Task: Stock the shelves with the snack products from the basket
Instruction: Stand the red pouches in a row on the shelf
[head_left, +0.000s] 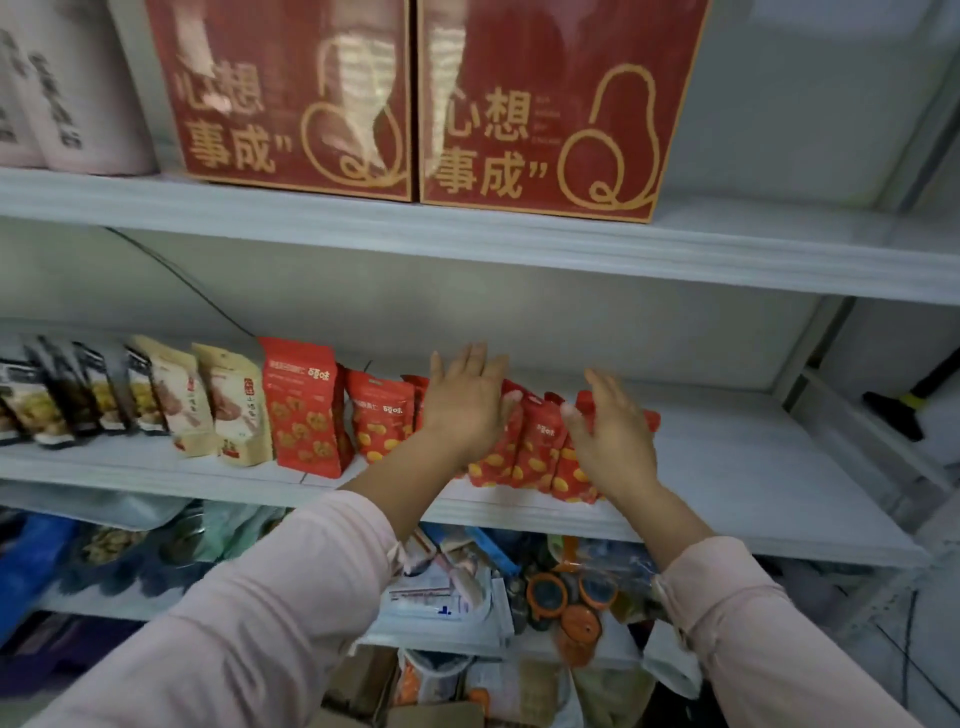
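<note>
— How far along is the stocking?

— Partway, I judge. A row of small red foil snack pouches (535, 447) stands on the white middle shelf (753, 467), just right of the tall red snack pouch (304, 410). My left hand (467, 405) and right hand (613, 431) press the row from either side, fingers straight, clamped on nothing. The shelf further right of that pouch could take more. I can't make out the basket.

— Any writing?

— The white mark on the pouches looks like 百草味. The red cardboard cartons (545, 130) above the tall pouch read 心想事成.
</note>
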